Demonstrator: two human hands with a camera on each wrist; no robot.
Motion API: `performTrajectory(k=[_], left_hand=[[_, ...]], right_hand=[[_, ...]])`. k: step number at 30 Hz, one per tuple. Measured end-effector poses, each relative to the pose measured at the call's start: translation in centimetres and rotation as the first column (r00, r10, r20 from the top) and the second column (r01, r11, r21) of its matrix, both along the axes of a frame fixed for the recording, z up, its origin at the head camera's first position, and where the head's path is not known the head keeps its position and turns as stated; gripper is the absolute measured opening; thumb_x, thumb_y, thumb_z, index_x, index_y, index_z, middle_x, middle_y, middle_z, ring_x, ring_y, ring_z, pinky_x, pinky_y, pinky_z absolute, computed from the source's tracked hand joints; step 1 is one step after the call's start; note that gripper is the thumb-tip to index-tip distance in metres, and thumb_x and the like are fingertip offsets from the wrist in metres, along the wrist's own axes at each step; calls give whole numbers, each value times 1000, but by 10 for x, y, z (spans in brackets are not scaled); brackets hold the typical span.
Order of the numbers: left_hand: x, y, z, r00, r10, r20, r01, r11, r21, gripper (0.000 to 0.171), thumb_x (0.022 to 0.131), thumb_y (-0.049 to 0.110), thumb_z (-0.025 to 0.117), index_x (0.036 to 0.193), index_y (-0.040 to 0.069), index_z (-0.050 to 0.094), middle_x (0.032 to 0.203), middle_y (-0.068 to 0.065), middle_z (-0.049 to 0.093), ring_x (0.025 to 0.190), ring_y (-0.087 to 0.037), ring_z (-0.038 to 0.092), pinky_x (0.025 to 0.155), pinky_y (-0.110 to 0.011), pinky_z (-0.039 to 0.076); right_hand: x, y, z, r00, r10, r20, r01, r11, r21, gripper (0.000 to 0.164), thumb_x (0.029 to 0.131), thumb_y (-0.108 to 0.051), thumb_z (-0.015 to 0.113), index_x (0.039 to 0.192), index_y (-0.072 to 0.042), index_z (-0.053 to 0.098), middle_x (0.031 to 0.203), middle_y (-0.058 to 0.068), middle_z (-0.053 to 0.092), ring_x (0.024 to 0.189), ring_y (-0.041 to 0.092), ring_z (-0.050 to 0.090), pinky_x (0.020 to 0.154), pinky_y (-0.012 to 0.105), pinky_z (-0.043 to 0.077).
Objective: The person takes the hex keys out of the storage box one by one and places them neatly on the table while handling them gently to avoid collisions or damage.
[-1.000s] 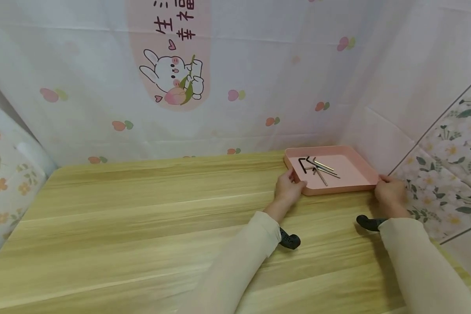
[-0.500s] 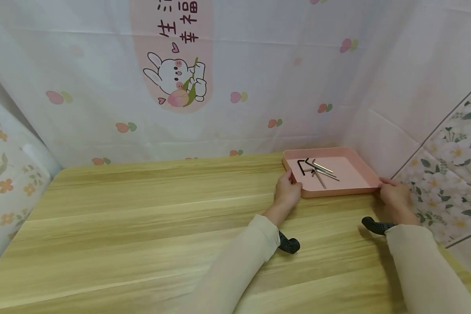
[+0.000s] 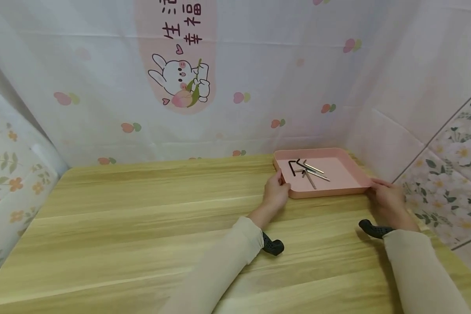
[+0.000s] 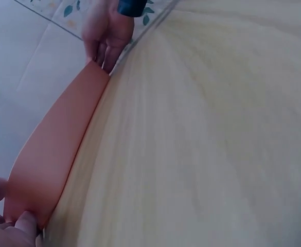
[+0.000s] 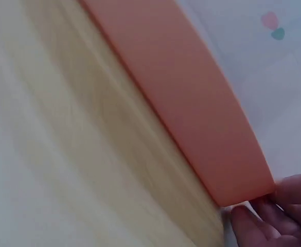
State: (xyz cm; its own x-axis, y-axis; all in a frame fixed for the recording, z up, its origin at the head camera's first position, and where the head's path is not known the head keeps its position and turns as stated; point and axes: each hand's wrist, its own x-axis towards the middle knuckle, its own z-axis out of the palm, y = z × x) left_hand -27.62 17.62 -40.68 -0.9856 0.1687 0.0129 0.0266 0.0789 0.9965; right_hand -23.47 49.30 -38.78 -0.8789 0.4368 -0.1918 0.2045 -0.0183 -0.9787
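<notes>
A shallow pink tray point(image 3: 349, 174) lies at the far right of the wooden table. Several L-shaped hex keys point(image 3: 310, 171), some black and some silver, are heaped in its left half. At the tray's near left corner, my left hand point(image 3: 275, 192) grips the wall; the left wrist view shows the thumb point(image 4: 27, 222) against the outer face and a finger at the rim. My right hand point(image 3: 390, 198) holds the near right corner. In the right wrist view, its fingers point(image 5: 294, 189) bend around that corner, partly cut off by the frame edge.
Behind the table point(image 3: 141, 226) hangs a white curtain point(image 3: 251, 65) with a rabbit print. A floral curtain point(image 3: 451, 183) runs along the right side, near my right hand. Black curved wrist pieces point(image 3: 272, 245) stick out from both sleeves.
The tray, with the hex keys in it, has shifted a little to the left, away from the right curtain. Both hands have kept hold of its corners. The head view has turned slightly.
</notes>
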Motion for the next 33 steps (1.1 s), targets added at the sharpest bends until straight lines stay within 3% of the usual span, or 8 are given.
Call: performTrajectory(k=[3, 7, 9, 14, 20, 23, 26, 33], left_hand=[[-1, -12, 1, 1000, -15, -15, 15, 1000, -22, 62, 96, 1, 55, 155, 1, 36, 150, -17, 53, 141, -21, 47, 115, -36, 44], [-2, -29, 1, 999, -49, -15, 48, 998, -47, 61, 98, 1, 53, 156, 0, 33, 152, -17, 50, 144, -23, 44, 118, -37, 41], [-3, -39, 1, 998, -54, -10, 54, 997, -47, 61, 99, 1, 52, 156, 0, 32, 154, -17, 48, 146, -23, 42, 118, -37, 41], [-6, -67, 1, 997, -74, 23, 73, 997, 11, 61, 99, 0, 51, 156, 0, 30, 157, -17, 44, 147, -26, 41, 116, -37, 43], [-5, -94, 2, 996, -77, 52, 74, 995, 60, 61, 100, -2, 51, 156, -1, 29, 160, -18, 38, 149, -28, 38, 119, -40, 39], [-4, -106, 2, 996, -67, 54, 64, 996, 58, 61, 99, -2, 52, 156, -1, 30, 160, -18, 38, 149, -28, 38, 120, -41, 38], [-4, -116, 3, 997, -63, 51, 61, 997, 42, 61, 100, -2, 52, 156, -1, 30, 160, -17, 39, 149, -27, 38, 120, -41, 38], [-4, -142, 4, 996, -68, 62, 65, 997, 46, 61, 100, -3, 50, 157, -1, 28, 161, -18, 37, 150, -29, 37, 119, -43, 39]], right_hand=[[-2, -9, 0, 998, 38, -46, -43, 994, -105, 28, 103, -6, 49, 120, -16, 69, 90, -16, 68, 76, -8, 65, 68, 12, 57], [-4, -25, 1, 996, 82, 41, -88, 980, 181, 52, 105, -14, 45, 155, -2, 37, 130, 13, 60, 79, -17, 58, 73, 9, 55], [-4, -32, 2, 991, 120, 62, -132, 962, 239, 55, 106, -16, 45, 155, 5, 30, 132, 11, 58, 80, -19, 58, 75, 9, 55], [-1, -45, 3, 974, 225, -2, -225, 973, 46, 57, 103, -9, 53, 152, 9, 29, 92, -27, 65, 82, -11, 67, 74, 13, 58], [-3, -65, 1, 954, 299, -19, -294, 946, 133, 59, 102, -9, 56, 150, 12, 30, 95, -28, 66, 87, -11, 67, 76, 13, 58], [-4, -76, 0, 952, 305, 18, -300, 924, 237, 55, 105, -13, 51, 151, 10, 33, 120, 3, 72, 88, -15, 64, 79, 13, 58], [-5, -86, -1, 950, 309, 52, -309, 898, 312, 52, 107, -18, 46, 152, 8, 36, 149, 30, 46, 89, -18, 62, 82, 13, 57], [-5, -108, 0, 936, 347, 56, -343, 871, 351, 51, 108, -22, 46, 150, 7, 40, 154, 30, 38, 94, -16, 63, 86, 15, 57]])
